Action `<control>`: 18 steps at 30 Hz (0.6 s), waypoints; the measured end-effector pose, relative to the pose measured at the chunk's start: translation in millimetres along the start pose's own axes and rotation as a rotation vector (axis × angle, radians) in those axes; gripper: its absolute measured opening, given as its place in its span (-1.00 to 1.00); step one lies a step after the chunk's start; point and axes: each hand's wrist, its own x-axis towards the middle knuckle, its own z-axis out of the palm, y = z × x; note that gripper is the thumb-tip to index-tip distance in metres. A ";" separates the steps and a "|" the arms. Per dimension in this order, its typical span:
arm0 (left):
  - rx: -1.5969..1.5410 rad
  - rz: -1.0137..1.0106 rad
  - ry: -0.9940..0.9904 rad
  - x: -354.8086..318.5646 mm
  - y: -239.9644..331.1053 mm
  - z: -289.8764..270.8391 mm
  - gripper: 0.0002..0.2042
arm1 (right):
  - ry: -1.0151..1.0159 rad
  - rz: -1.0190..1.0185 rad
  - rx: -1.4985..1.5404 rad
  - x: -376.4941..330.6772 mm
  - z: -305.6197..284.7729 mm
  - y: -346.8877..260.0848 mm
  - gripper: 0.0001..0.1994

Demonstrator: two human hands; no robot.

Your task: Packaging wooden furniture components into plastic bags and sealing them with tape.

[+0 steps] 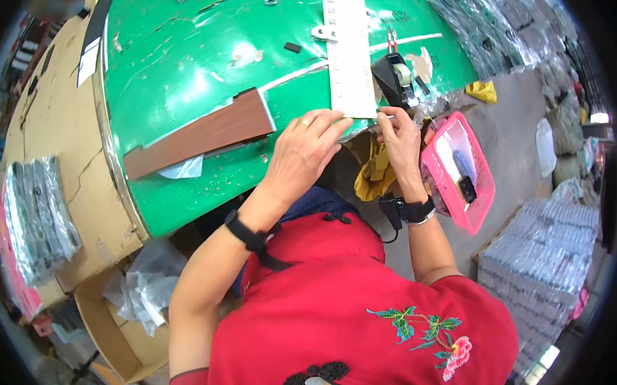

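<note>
"Where is the white paper strip (351, 57)?"

"On the green tabletop (190, 63), reaching away from me, its near end by the table's near edge."

"And your grip?"

"My left hand (305, 152) has its fingertips at the strip's near left corner; whether they pinch it, I cannot tell. My right hand (402, 143) holds thumb and forefinger narrowly together by the near right corner; again, I cannot tell."

"What's around?"

"A black tape dispenser (390, 80) just right of the strip, a brown panel (204, 134) to the left, a pink basket (486, 183) farther right."
</note>
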 end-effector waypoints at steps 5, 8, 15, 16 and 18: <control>0.246 0.026 -0.042 38.7 -18.9 36.8 -0.66 | -0.098 0.102 0.149 1.2 2.7 4.4 -0.74; 0.387 0.037 -0.141 44.0 -22.4 43.1 -0.77 | -0.146 0.188 0.264 3.0 -4.4 -8.9 -0.72; 0.312 0.022 -0.063 47.6 -20.0 34.9 -0.87 | -0.292 0.400 0.401 12.9 -10.1 -19.9 -0.72; 0.307 0.025 -0.078 47.3 -18.9 32.6 -0.87 | -0.305 0.410 0.446 15.5 -6.4 -22.6 -0.73; 0.301 0.055 -0.109 47.4 -16.3 30.0 -0.87 | -0.312 0.436 0.495 16.7 -1.5 -18.6 -0.75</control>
